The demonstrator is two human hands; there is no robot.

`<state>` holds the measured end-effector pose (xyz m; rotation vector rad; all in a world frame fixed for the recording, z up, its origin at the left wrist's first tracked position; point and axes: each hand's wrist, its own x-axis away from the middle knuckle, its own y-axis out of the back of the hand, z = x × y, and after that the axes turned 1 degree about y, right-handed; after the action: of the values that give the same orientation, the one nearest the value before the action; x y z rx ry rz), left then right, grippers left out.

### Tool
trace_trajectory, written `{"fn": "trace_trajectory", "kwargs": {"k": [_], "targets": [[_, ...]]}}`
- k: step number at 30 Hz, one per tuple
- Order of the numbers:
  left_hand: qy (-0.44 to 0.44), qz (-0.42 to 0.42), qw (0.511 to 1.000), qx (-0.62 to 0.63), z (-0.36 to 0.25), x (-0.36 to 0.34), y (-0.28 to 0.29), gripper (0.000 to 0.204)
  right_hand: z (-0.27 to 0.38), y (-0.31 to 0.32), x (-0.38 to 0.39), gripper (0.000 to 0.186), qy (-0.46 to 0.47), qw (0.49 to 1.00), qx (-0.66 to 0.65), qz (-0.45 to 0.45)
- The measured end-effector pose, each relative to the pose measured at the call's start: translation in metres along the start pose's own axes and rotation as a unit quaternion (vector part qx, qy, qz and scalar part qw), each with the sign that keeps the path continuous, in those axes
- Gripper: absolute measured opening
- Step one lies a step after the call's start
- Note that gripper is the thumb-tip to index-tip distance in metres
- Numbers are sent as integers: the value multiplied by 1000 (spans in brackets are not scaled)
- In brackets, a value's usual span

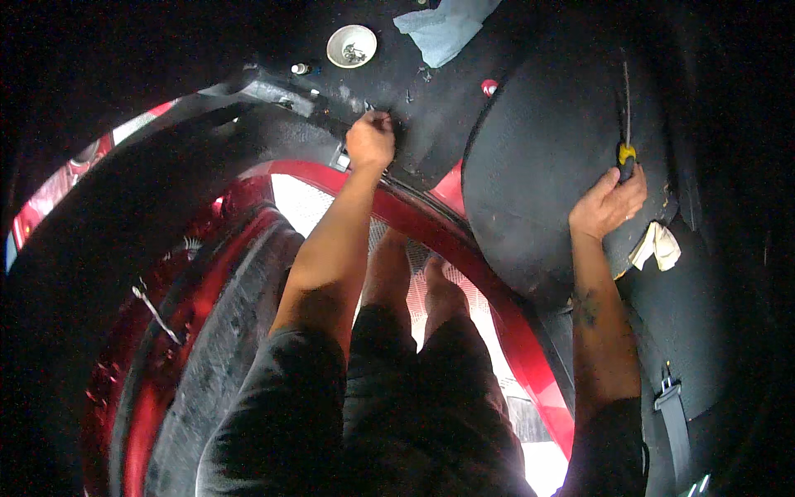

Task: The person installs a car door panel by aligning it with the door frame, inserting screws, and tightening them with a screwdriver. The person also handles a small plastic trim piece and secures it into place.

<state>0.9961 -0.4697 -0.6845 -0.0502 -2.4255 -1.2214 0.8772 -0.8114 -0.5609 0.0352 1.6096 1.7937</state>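
Observation:
In my right hand (609, 203) is a screwdriver with a yellow and black handle (627, 157). Its long shaft points away from me over the dark car seat (538, 166). My left hand (370, 142) is closed, low over the dark floor just inside the red door sill (397, 209). A small shiny bit shows by its fingertips, but I cannot make out what the fingers hold. Beyond this hand stands a white bowl (337, 47) with small metal screws or clips in it. Several small dark pieces, one a fastener (408, 96), lie on the floor nearby.
A light blue cloth (443, 33) lies on the far floor, and a small bottle (300, 69) is left of the bowl. A red round object (489, 87) sits by the seat. A crumpled whitish cloth (658, 246) and a seat belt buckle (667, 396) are at right. The open door (207, 364) is at left.

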Motion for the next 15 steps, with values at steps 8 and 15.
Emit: {"fn": "trace_trajectory", "kwargs": {"k": [8, 15], "targets": [[94, 30, 993, 57, -21, -44, -56, 30, 0, -2, -1, 52, 25, 1000, -15, 4], [118, -18, 989, 83, -17, -50, -81, 35, 1, 0, 0, 48, 14, 999, -26, 23]]}}
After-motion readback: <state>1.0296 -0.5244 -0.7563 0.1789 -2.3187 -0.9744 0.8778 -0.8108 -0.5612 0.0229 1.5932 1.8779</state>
